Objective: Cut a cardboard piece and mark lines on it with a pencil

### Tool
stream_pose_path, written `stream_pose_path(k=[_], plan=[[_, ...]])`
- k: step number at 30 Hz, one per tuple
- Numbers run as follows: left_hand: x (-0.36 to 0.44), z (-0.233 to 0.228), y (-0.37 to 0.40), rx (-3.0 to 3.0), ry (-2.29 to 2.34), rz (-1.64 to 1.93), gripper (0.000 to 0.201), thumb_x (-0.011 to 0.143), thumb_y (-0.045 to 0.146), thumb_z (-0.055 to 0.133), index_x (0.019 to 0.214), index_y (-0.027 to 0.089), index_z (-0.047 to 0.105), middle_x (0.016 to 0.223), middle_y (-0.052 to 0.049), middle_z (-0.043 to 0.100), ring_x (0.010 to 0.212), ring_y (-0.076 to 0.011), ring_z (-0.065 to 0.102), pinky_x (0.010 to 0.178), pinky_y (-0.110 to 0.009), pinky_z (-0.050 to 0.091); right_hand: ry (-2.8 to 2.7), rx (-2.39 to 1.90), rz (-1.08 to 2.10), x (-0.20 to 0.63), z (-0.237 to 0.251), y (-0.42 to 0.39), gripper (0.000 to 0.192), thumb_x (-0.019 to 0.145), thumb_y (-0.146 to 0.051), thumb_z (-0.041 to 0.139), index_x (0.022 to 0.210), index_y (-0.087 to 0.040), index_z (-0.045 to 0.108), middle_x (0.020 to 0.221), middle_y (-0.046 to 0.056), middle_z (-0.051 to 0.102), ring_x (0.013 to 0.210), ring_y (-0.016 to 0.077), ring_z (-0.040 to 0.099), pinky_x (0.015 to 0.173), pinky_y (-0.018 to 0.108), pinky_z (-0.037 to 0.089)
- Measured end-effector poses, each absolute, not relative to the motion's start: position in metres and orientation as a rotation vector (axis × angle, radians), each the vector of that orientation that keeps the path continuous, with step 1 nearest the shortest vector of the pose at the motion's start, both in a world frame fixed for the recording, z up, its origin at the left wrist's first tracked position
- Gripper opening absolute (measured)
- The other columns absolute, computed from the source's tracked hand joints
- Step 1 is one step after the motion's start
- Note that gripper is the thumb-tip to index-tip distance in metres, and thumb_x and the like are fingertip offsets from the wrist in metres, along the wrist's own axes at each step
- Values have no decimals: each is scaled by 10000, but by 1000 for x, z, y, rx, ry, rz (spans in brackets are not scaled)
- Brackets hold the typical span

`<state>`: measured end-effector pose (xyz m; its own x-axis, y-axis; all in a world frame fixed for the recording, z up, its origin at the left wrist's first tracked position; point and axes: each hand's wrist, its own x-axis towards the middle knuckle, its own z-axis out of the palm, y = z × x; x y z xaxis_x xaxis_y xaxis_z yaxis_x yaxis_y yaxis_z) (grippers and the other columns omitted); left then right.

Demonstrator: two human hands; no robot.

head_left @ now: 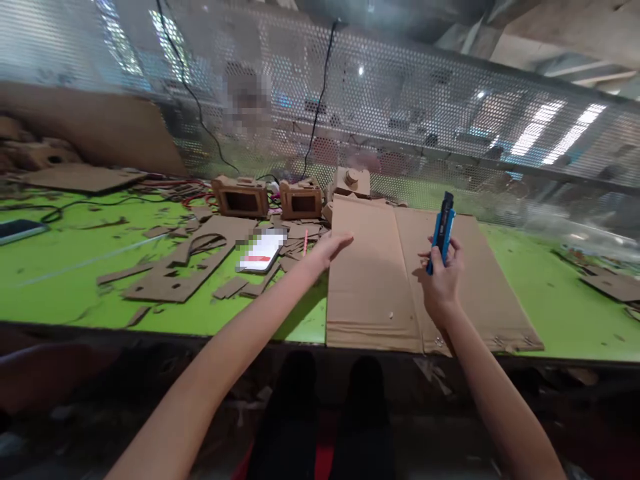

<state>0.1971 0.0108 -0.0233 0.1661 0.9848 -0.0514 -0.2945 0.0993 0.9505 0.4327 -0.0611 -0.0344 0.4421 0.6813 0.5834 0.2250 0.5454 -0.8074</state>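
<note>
Both forearms are reaching over the green table (60,267): right hand (441,280) is gripping an upright blue utility knife (442,230) above the cardboard sheet (380,280); left hand (330,248), fingers extended, is seemingly touching its left edge.

Both forearms are bare, with no sleeves, watch or rings showing, and below the green table (60,267) edge sit two dark-clothed knees over red.

Upright blue utility knife (443,230), flat cardboard sheet (380,280)

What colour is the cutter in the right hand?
Blue with a black tip: the cutter, clearest in the head view, held by the right hand.
</note>
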Motion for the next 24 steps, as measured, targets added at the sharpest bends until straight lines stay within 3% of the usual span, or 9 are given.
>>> stream_pose_path(k=[4,9,13,17,19,21,22,24], plan=[[183,-20,-28,901,851,1235,386,625,311,791,939,181,608,1024,-100,733,1004,-248,678,854,-363,571,-1141,-940,441,429,-22,-86,476,782,-501,673,1104,-272,407,984,8,675,546,71,558,480,199,441],[165,-38,-96,681,859,1300,558,556,322,829,1034,176,581,1046,-108,725,909,-266,702,789,-398,591,-1145,-926,515,405,-21,-115,476,758,-478,708,1069,-254,424,858,-14,689,441,50,496,416,186,400],[147,-64,-146,703,951,1319,636,510,352,853,1051,158,580,1062,-121,710,964,-290,683,832,-392,574,-1174,-999,605,384,-38,-128,479,743,-468,709,1072,-234,450,817,-6,695,436,65,509,388,193,402],[113,-71,-143,891,984,1439,859,544,315,823,1291,258,402,1191,-96,653,1098,-286,630,904,-414,538,-1281,-1016,718,375,-51,-138,440,763,-458,688,1071,-231,470,846,18,712,446,81,526,386,214,422],[95,-59,-119,1076,1073,1576,798,621,324,751,1321,303,369,1351,-102,546,1198,-282,568,970,-442,491,-1330,-1015,758,375,-52,-141,423,769,-450,685,1067,-232,480,864,27,718,447,82,525,388,220,426],[85,-39,-88,1460,1363,1655,617,687,315,680,1265,277,467,1434,-113,459,1322,-288,442,1086,-451,371,-1325,-1013,763,376,-52,-142,414,771,-445,686,1064,-233,484,866,28,720,446,80,522,387,218,423],[85,-29,-73,1710,1520,1585,536,704,312,663,1218,244,525,1431,-127,461,1360,-308,383,1124,-469,304,-1309,-1015,754,377,-52,-142,414,771,-441,687,1066,-234,483,867,28,720,448,80,523,387,217,421],[94,-11,-46,2128,1708,1194,389,820,345,530,1170,182,587,1356,-158,534,1316,-317,429,1117,-474,285,-1270,-1024,722,378,-53,-141,424,767,-438,694,1071,-235,479,870,29,721,450,82,526,385,216,418]])
